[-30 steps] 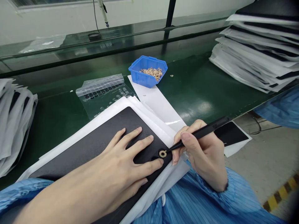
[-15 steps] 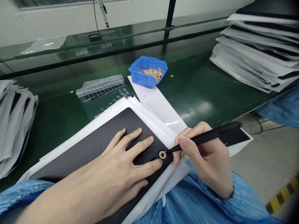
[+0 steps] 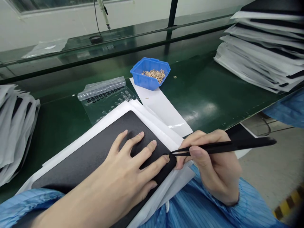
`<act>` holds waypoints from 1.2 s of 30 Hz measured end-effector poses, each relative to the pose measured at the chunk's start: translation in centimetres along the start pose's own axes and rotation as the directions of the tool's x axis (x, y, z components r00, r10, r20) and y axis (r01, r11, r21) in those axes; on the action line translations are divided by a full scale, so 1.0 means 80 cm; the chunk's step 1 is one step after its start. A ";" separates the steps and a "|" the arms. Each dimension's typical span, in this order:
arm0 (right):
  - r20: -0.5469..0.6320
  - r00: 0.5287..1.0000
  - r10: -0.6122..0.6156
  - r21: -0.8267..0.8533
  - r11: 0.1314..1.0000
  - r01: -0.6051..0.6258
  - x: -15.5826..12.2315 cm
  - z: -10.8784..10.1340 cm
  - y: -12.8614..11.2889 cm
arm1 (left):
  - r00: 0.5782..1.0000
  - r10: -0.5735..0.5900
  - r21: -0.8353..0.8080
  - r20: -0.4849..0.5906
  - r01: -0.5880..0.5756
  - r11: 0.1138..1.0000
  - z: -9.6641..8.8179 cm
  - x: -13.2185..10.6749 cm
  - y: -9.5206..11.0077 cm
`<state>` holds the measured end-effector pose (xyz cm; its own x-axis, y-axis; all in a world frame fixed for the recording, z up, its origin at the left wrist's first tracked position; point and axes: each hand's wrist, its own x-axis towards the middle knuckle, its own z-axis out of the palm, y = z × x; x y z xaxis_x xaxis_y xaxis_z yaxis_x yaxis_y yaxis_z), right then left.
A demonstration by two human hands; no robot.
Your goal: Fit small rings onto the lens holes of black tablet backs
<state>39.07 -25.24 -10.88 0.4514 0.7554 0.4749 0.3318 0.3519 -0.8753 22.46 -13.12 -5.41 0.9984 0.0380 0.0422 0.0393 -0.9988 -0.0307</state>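
Observation:
My left hand (image 3: 133, 171) lies with spread fingers on a flat black panel (image 3: 95, 158). One fingertip covers most of a small gold ring (image 3: 168, 158) near the panel's right corner. A pair of black tweezers (image 3: 228, 146) is gripped in my right hand (image 3: 213, 161), its fingers closed around them. The tweezers' slightly parted tips point left and reach the ring's edge beside that fingertip. White sheets (image 3: 152, 112) lie under the panel and show along its edges.
A blue bin (image 3: 144, 79) of small tan rings stands on the green table (image 3: 201, 91). Nearby is a clear bag (image 3: 104, 98) with black rings. Stacks of sheet-wrapped panels stand left (image 3: 16, 126) and right (image 3: 258, 60). A power screwdriver (image 3: 104, 14) hangs behind.
A left fingertip has slid right onto the gold ring, which was uncovered before. The tweezers have swung to a flatter angle, and their tips now show apart.

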 end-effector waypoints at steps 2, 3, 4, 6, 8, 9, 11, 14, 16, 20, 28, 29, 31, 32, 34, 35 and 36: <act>0.009 1.000 0.005 -0.020 1.000 -0.005 -0.002 -0.002 0.000 | 1.000 -0.004 0.011 -0.016 0.004 1.000 0.002 0.000 0.001; 0.013 1.000 0.008 -0.030 1.000 -0.008 -0.003 -0.003 0.000 | 1.000 0.000 0.015 -0.021 0.001 1.000 0.003 0.000 0.002; 0.016 1.000 0.012 -0.040 0.999 -0.011 -0.004 -0.003 0.000 | 1.000 0.006 0.019 -0.021 -0.006 1.000 0.003 0.000 0.002; 0.021 1.000 0.014 -0.061 0.998 -0.013 -0.005 -0.003 0.000 | 1.000 0.017 0.028 -0.014 -0.017 0.999 0.005 0.000 0.003; 0.024 1.000 0.011 -0.079 0.997 -0.009 -0.004 -0.002 0.000 | 1.000 0.010 0.031 -0.017 -0.010 0.999 0.006 0.001 0.003; 0.024 1.000 0.009 -0.083 0.997 -0.007 -0.003 -0.001 0.000 | 1.000 0.004 0.031 -0.020 -0.004 1.000 0.007 0.001 0.003; 0.018 1.000 0.003 -0.077 0.997 -0.002 -0.001 0.001 0.000 | 0.999 0.003 0.031 -0.037 -0.002 1.000 0.008 0.002 0.004; -0.006 0.999 -0.036 -0.046 0.998 0.036 0.001 0.004 0.000 | 0.997 0.041 0.047 -0.068 -0.037 0.998 0.007 0.001 0.002; -0.023 0.998 -0.065 -0.021 0.998 0.064 -0.002 0.006 0.002 | 0.996 0.039 0.042 -0.078 -0.035 0.998 0.005 0.000 0.000; -0.017 1.000 -0.023 0.126 0.992 0.025 -0.011 0.007 0.001 | 0.999 -0.001 -0.008 -0.048 0.001 1.000 0.002 -0.002 -0.003; -0.101 0.972 -0.211 -0.141 0.970 0.196 0.128 -0.021 -0.001 | 1.000 -0.003 -0.076 -0.023 0.001 0.997 0.000 -0.005 -0.006; -0.084 0.968 -0.236 -0.155 0.963 0.222 0.163 -0.022 0.006 | 1.000 0.002 -0.085 -0.001 -0.002 0.996 -0.003 -0.005 -0.007; -0.052 0.961 -0.271 -0.208 0.944 0.255 0.233 -0.017 0.029 | 1.000 -0.002 -0.111 0.025 0.005 0.994 -0.008 -0.006 -0.009; -0.018 0.963 -0.270 -0.248 0.934 0.258 0.264 -0.012 0.043 | 0.999 -0.005 -0.130 0.032 0.009 0.991 -0.011 -0.006 -0.009; 0.113 0.981 -0.157 -0.426 0.885 0.191 0.313 -0.001 0.073 | 0.999 -0.013 -0.181 0.052 0.023 0.983 -0.015 -0.007 -0.011; 0.173 0.979 -0.109 -0.458 0.871 0.178 0.330 0.005 0.087 | 0.998 -0.018 -0.208 0.062 0.031 0.978 -0.016 -0.007 -0.012; 0.212 0.975 -0.067 -0.487 0.858 0.165 0.343 0.009 0.100 | 0.997 -0.022 -0.234 0.074 0.039 0.971 -0.017 -0.007 -0.013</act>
<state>53.52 -1.30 -4.90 0.2426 0.8300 0.5022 0.7626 0.1569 -0.6276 21.77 -12.13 -4.07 0.9976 0.0625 -0.0315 0.0676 -0.9764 0.2053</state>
